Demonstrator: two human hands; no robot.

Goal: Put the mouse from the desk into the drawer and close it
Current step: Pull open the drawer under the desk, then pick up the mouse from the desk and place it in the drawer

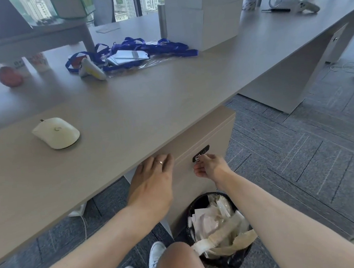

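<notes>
Closest to the camera, a bare knee (179,261) and two white shoes (141,267) show at the bottom edge, above grey carpet tiles. Just to the right stands a black waste bin (221,259) stuffed with crumpled paper and plastic wrappers.

Two bare forearms reach forward from the lower corners. The left hand (154,179), with a ring on one finger, lies flat with its grip apart and empty, fingertips touching the front edge of the surface (126,108). The right hand (209,166) is at the front of the drawer (202,140), which sits shut under the surface's right end. Its thumb and fingers are pinched together on a small metal key (198,158) at the dark lock plate (201,150).

Farther back, the white mouse (56,132) rests on top of the surface, to the left of both hands and well apart from them.

Beyond it lie a white handheld controller (91,69), a tangle of blue lanyards (142,48) with clear badge holders, an orange ball (9,76) and paper cups (39,60) at the left. A tall white box (201,14) stands behind the lanyards. At the far right are a mug (250,3) and a second white controller (307,7). Windows at the back show city buildings.
</notes>
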